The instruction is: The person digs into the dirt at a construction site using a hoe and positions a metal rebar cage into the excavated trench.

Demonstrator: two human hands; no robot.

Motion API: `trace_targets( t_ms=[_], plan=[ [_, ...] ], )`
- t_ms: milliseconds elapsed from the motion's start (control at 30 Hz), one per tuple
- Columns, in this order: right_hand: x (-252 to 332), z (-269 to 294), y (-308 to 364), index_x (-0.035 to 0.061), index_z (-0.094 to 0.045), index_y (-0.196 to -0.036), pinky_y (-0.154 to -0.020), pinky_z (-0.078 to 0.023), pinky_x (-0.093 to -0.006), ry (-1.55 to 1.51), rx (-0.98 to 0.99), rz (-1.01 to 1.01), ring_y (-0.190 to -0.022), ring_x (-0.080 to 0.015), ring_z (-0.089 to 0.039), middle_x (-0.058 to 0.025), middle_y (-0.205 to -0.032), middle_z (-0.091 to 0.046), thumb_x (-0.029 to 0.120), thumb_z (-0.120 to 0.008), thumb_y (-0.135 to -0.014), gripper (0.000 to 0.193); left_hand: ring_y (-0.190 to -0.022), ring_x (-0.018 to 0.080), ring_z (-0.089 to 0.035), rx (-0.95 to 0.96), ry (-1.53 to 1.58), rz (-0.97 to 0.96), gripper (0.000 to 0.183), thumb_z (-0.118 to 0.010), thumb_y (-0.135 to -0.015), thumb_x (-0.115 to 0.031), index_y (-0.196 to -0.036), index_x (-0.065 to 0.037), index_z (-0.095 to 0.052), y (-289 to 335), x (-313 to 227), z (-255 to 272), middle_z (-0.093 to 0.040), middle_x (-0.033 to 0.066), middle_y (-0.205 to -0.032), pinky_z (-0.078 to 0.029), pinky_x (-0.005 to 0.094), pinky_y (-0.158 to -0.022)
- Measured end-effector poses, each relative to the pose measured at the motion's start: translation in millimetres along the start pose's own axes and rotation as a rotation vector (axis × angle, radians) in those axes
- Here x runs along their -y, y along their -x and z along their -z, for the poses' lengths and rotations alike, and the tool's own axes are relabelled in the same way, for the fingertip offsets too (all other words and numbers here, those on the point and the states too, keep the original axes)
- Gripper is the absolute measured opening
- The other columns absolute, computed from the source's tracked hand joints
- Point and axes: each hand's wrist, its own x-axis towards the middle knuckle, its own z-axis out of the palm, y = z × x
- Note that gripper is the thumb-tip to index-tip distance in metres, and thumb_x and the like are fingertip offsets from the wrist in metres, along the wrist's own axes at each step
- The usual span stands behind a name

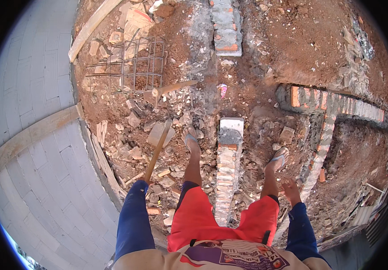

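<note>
Below my left sleeve, my left hand (146,181) is mostly hidden, closed round the near end of a long wooden tool handle (159,150). The handle slants away over the rubble. A flat grey piece (157,135) lies by its far end; I cannot tell whether it is joined on. My right hand (291,191) hangs beside my right leg, fingers apart, holding nothing. Between my feet runs a low brick and mortar wall (226,175), its far end capped with wet-looking grey mortar (231,131). A taut string (217,96) stretches beyond it.
A grey block wall (36,148) rises at the left. Ahead lie a steel rebar cage (142,65) and another wooden-handled tool (176,86). Further brick footings stand ahead (226,31) and at right (313,100). Broken rubble (126,150) covers the soil; a loose brick (286,135) lies near my right foot.
</note>
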Motion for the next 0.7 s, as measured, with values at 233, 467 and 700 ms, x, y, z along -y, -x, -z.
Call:
trace_targets(
  t_ms=[233, 467, 700],
  plan=[
    [102.0, -105.1, 28.1, 0.0064, -0.062, -0.123, -0.059, -0.047, -0.0289, -0.168, 0.122, -0.036, -0.071, -0.0112, -0.062, -0.0027, -0.086, -0.065, 0.034, -0.066, -0.100, 0.036, -0.053, 0.0238, -0.064, 0.261, 0.462, 0.153, 0.033, -0.084, -0.080, -0.016, -0.097, -0.001, -0.060, 26.0, -12.5, 64.2, -0.064, 0.0131, -0.067, -0.055, 0.0393, -0.047],
    [139.0, -153.1, 40.5, 0.0029, -0.063, -0.118, -0.072, -0.051, -0.0349, 0.053, 0.176, 0.239, -0.079, -0.0157, -0.063, -0.0073, -0.087, -0.064, 0.023, -0.062, -0.098, 0.029, -0.052, 0.0201, -0.061, 0.287, 0.568, -0.028, 0.042, -0.078, -0.075, -0.004, -0.108, -0.001, -0.053, 175.2, -86.5, 104.4, -0.059, 0.0104, -0.065, -0.055, 0.0382, -0.046],
    [276.6, -286.1, 62.8, -0.0013, -0.048, -0.137, -0.087, -0.053, -0.0370, -0.777, 0.551, -0.218, -0.095, -0.0227, -0.066, -0.0134, -0.108, -0.067, 0.044, -0.058, -0.104, 0.057, -0.067, 0.0252, -0.068, 0.534, 0.523, -0.201, 0.067, -0.083, -0.078, -0.031, -0.128, -0.001, -0.049, 315.8, -158.0, 71.0, -0.065, 0.0163, -0.090, -0.056, 0.0380, -0.052]
  ],
)
